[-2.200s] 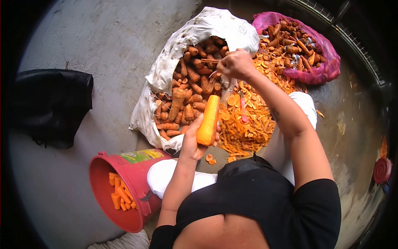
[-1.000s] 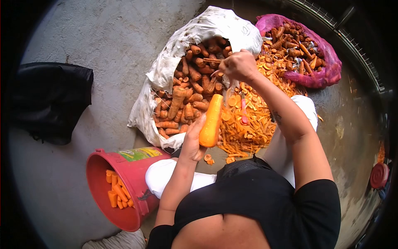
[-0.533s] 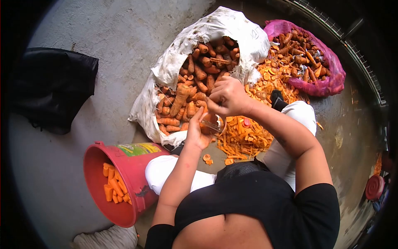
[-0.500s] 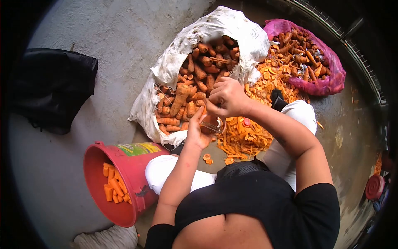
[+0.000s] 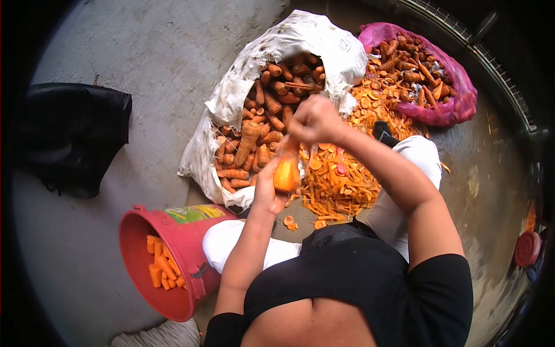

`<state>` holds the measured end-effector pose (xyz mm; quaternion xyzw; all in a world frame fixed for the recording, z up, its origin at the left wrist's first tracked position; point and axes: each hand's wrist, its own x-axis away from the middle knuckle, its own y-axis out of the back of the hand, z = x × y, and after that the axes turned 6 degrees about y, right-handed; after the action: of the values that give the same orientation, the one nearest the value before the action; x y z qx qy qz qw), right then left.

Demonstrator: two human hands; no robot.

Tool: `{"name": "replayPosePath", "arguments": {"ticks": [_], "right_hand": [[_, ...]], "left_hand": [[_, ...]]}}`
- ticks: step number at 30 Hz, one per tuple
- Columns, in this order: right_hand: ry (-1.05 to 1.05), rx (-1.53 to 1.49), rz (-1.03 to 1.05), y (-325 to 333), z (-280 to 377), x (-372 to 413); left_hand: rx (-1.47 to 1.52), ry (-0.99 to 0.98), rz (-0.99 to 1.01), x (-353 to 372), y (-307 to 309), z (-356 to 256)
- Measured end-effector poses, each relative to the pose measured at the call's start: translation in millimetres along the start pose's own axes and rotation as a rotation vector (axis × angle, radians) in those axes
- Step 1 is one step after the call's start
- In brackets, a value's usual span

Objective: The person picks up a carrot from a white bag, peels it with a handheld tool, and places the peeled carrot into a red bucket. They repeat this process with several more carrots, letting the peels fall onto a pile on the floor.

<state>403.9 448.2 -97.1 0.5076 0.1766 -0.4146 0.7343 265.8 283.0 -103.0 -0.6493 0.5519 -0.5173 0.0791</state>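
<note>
My left hand [image 5: 270, 189] is closed around a carrot [image 5: 287, 175] with a bright orange peeled end facing me. Just above and to the right, my right hand [image 5: 315, 120] is in a fist, its fingers smeared by motion. It grips a peeler, mostly hidden and blurred, close to the carrot. Behind both hands a white sack [image 5: 222, 95] lies open, full of unpeeled carrots [image 5: 248, 139]. Orange peel strips and cut slices [image 5: 332, 185] are heaped on the floor beside my right forearm.
A red bucket [image 5: 196, 246] lies tipped at my left knee, with peeled carrots [image 5: 165, 263] inside. A pink mesh sack [image 5: 448, 113] of carrots stands at the far right. Black plastic [image 5: 75, 139] lies at left, and a red round lid [image 5: 527, 248] is at the right edge.
My right hand has risen slightly. The carrot in my left hand has turned, so its peeled bright orange side now shows. The view has shifted a little.
</note>
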Motion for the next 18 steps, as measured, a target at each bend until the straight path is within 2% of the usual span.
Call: {"name": "replayPosePath", "arguments": {"ticks": [1, 2, 3, 4, 5, 6, 7, 9, 10, 11, 13, 14, 17, 18], "right_hand": [[-0.105, 0.024, 0.002, 11.6, -16.9, -5.1], [-0.181, 0.191, 0.017, 20.3, -37.9, -6.1], [-0.262, 0.412, 0.169, 35.9, -52.8, -9.3], [-0.361, 0.578, 0.201, 44.1, -59.7, -8.9], [-0.513, 0.594, 0.203, 47.5, -63.4, -7.4], [-0.549, 0.538, 0.115, 44.5, -63.9, -5.9], [-0.58, 0.481, 0.032, 41.6, -60.3, -6.7], [-0.647, 0.202, 0.056, 31.8, -50.2, -9.9], [-0.638, 0.096, 0.157, 37.8, -33.6, -18.0], [-0.515, 0.034, 0.109, 31.8, -25.2, -15.6], [-0.331, -0.04, 0.146, 25.9, -7.7, -14.0], [-0.205, -0.051, 0.102, 21.2, -1.0, -11.8], [0.081, -0.161, 0.053, 14.9, 26.9, -9.3], [0.107, -0.141, 0.098, 13.9, 30.3, -8.7]], "left_hand": [[-0.085, 0.086, 0.187, 12.1, -9.7, -5.3], [-0.103, 0.082, 0.165, 15.1, -10.1, -1.5], [-0.118, 0.078, 0.144, 16.1, -11.5, 2.7], [-0.092, 0.078, 0.197, 17.0, -15.9, 3.1], [-0.067, 0.076, 0.247, 19.7, -21.8, 1.5], [-0.039, 0.072, 0.296, 21.3, -24.3, 0.1], [-0.003, 0.078, 0.261, 19.5, -22.6, -0.7], [0.079, 0.085, 0.187, 11.9, -16.1, -1.8], [0.113, 0.094, 0.164, 7.5, -12.1, -2.9], [0.126, 0.085, 0.114, 3.1, -9.3, -3.4], [0.154, 0.069, 0.018, -3.7, -7.0, -2.9], [0.119, 0.057, 0.028, -3.1, -9.4, -3.7], [0.168, 0.032, -0.265, -0.8, -34.2, -4.3], [0.201, 0.068, -0.194, -5.8, -22.5, -1.3]]}}
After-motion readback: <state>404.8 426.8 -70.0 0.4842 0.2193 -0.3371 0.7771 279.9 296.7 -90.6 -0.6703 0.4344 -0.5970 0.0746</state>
